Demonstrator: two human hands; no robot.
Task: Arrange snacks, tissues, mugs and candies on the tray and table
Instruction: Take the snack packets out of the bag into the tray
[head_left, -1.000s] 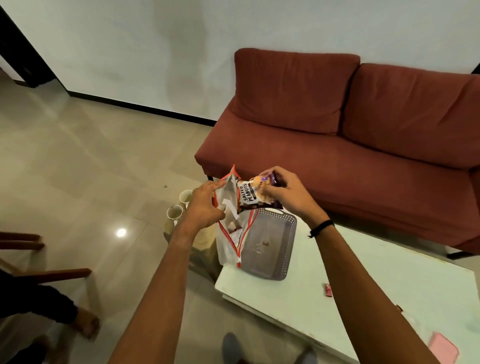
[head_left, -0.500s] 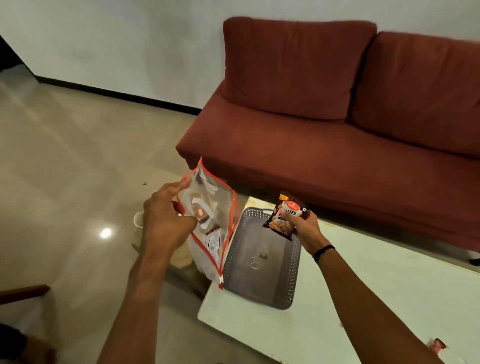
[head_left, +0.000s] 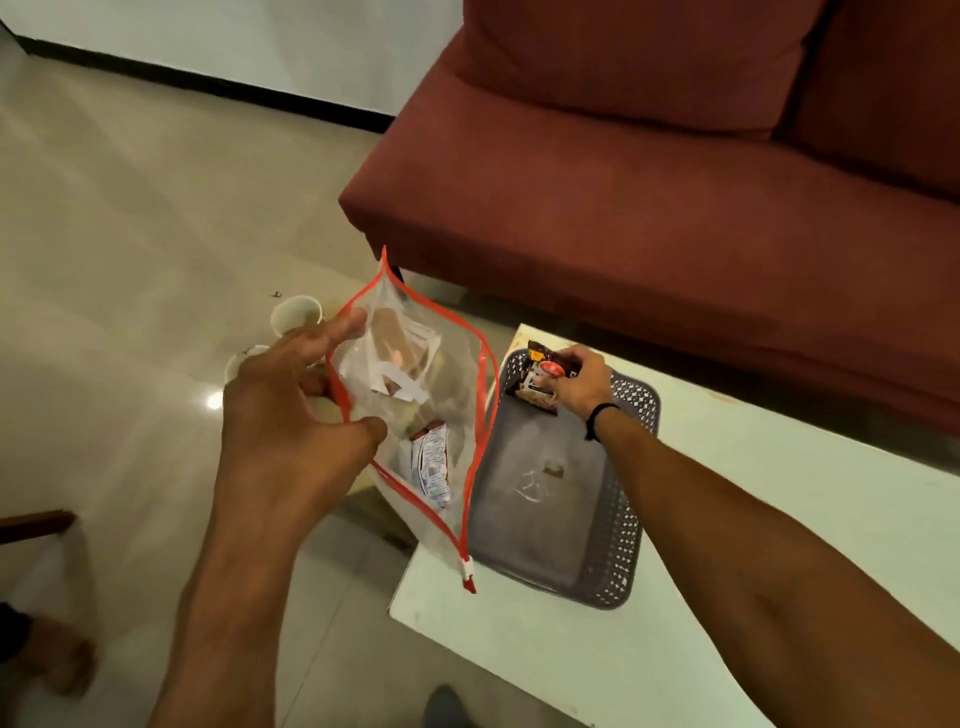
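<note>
My left hand (head_left: 291, 410) grips the edge of a clear zip bag (head_left: 415, 415) with a red rim, held open beside the table's left end. Inside the bag lie more packets, one a white and red wrapper (head_left: 431, 462). My right hand (head_left: 582, 382) holds a dark peanut packet (head_left: 537, 376) low over the far left corner of the grey perforated tray (head_left: 618, 551). The tray sits on the white table (head_left: 779, 493). Two pale mugs (head_left: 296, 314) stand on the floor beyond my left hand, one mostly hidden by it.
A red sofa (head_left: 675, 182) runs along the far side of the table. A small scrap lies on the tray floor (head_left: 553, 470). Another person's foot (head_left: 62, 660) and a wooden chair part (head_left: 31, 522) are at the lower left. My shoe (head_left: 441, 706) shows at the bottom.
My right hand has carried the peanut packet out of the bag and down to the tray's far corner. The view has tilted down and closer; my left hand keeps the bag open.
</note>
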